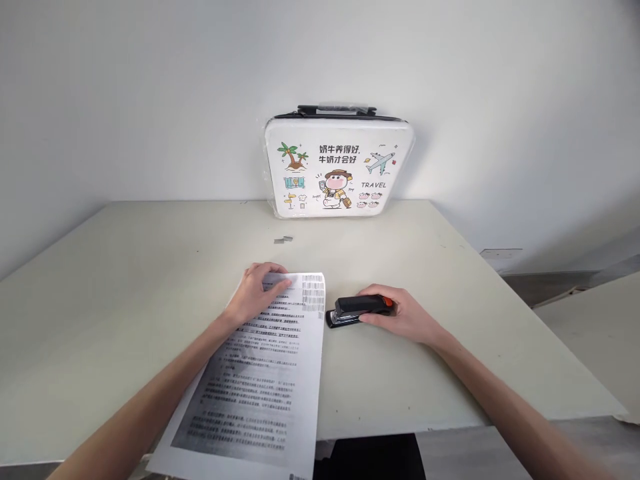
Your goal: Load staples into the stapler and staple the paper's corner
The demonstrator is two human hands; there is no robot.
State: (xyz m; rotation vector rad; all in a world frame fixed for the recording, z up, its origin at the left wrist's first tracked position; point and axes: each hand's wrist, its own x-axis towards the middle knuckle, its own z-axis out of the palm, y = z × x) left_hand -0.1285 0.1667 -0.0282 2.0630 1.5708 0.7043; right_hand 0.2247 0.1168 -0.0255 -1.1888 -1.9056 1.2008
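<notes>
My left hand [260, 293] grips the upper left edge of a printed sheet of paper [265, 380], thumb on top and fingers behind the edge. Whether there is one sheet or a stack I cannot tell. The page's lower end reaches past the table's front edge. Closed round the back of a black stapler [360, 308] with an orange patch is my right hand [400, 313]. The stapler's front end points left, just beside the paper's right edge, and a narrow gap shows between its jaws.
Two small strips of staples [283, 240] lie farther back on the pale table [150, 267]. A white cartoon-printed case [340, 167] in clear wrap stands against the wall [175, 100]. Something black [373, 457] shows below the front edge.
</notes>
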